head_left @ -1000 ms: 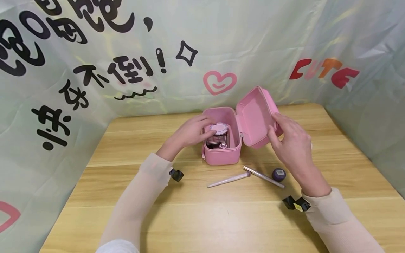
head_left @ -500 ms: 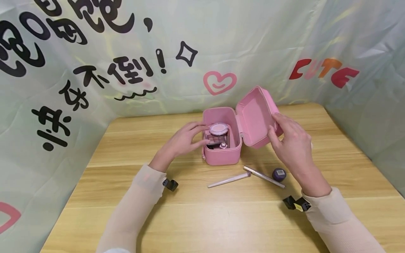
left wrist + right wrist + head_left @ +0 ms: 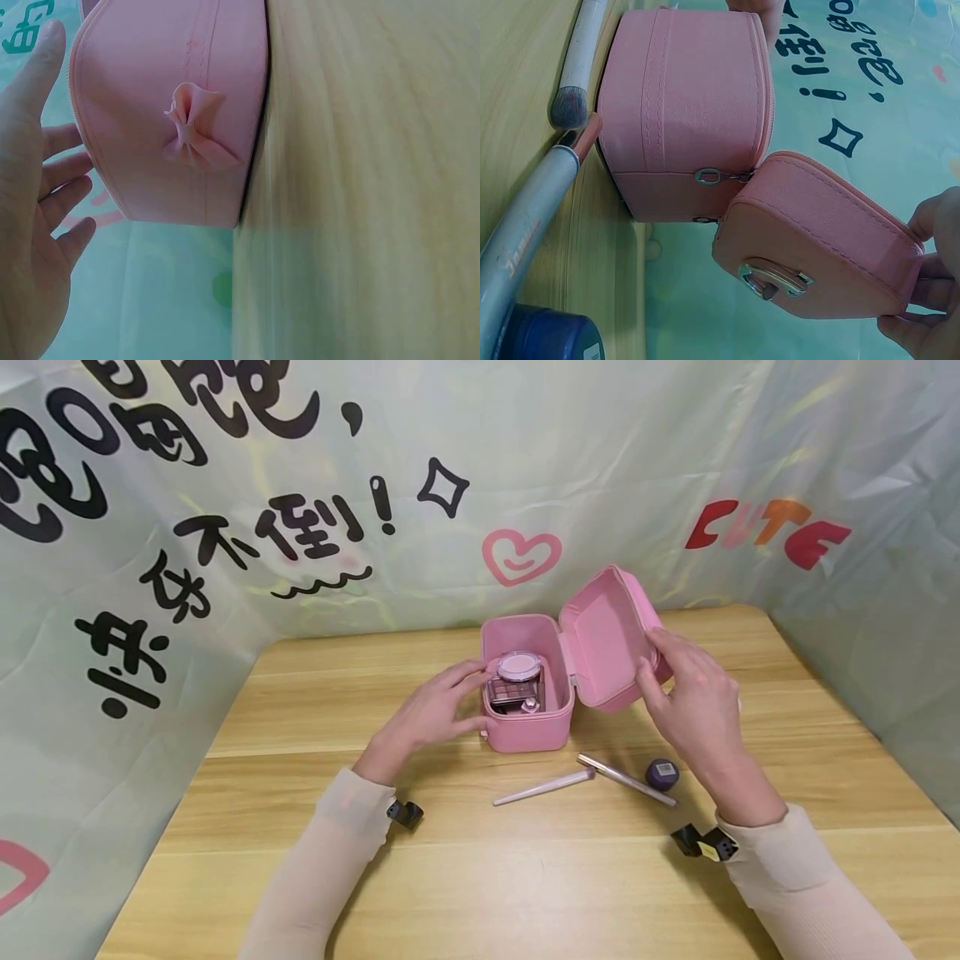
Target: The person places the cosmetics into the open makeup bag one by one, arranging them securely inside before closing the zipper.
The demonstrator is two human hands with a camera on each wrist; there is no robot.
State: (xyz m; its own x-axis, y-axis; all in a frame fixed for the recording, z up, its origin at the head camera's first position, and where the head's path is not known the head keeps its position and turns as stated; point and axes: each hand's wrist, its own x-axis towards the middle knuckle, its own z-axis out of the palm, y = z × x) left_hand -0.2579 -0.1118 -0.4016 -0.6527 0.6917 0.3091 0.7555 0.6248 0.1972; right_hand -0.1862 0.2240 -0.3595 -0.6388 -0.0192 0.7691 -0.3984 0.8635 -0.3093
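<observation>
Tabletop of pale wood grain (image 3: 465, 877) carries everything. Rectangular pink leather-look box (image 3: 527, 732), stitched, round-cornered, stands near the far edge, about midway between the far corners. Could skid or tip rightward if its lid were pulled hard; only the lid looks firmly held. Pink zip-edged matching lid (image 3: 606, 639) leans out rightward; might flop if released, or strain its hinge if forced.

Slim pale brush with purplish bristles (image 3: 543, 786) and slender silvery tube (image 3: 630, 781) lie on the near-edge side of the box, tips close. A passing sleeve could set the tube rolling toward the near edge. Inside the box: dark-framed rectangular palette (image 3: 513, 692), round pale-pink compact (image 3: 519, 666); a jolt might slide the compact. Small round dark-blue pot (image 3: 662, 774), right of the tube, could be knocked toward the right edge.

Left hand (image 3: 427, 710): fingers extended and spread, thumb well apart, at the box's left rim; gripping nothing, contact unclear. Right hand (image 3: 697, 702): thumb and fingers pinch the lid's free edge.
</observation>
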